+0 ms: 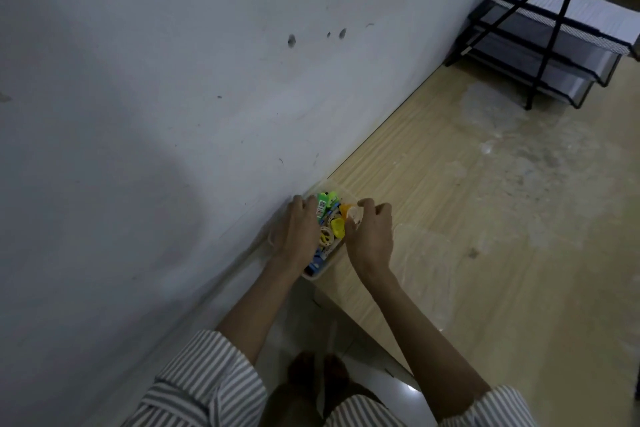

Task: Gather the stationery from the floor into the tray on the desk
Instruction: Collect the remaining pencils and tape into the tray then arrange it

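Right, head view, the only one we've got: both hands are at the clear plastic tray (341, 191), which sits at the corner of the wooden desk (450, 201), tight against the grey wall (173, 80). The left hand (299, 230) is curled over the tray's wall-side edge, fingers bent down. It looks to be steadying the tray, though whether it actually pinches anything I cannot tell. The right hand (372, 230) is on the opposite edge, fingers drawn in narrow around something pale and small (354, 215) held just above the contents; what it is, too blurred to call.

And that tray is well loaded: green highlighters (327, 199), a yellow piece (337, 228), a ring-shaped roll (326, 237) and blue items (317, 262) nearer the body, all heaped together between the two hands.

Further along the desk, well apart, stands a black mesh paper rack (554, 38) holding white sheets.

Down between the striped sleeves (207, 374), a strip of shiny floor (381, 381) shows, and nothing lying loose on that patch. My read: gathering is nearly done, with this last piece going in. The rest of the floor is out of sight, so I can't rule out more.
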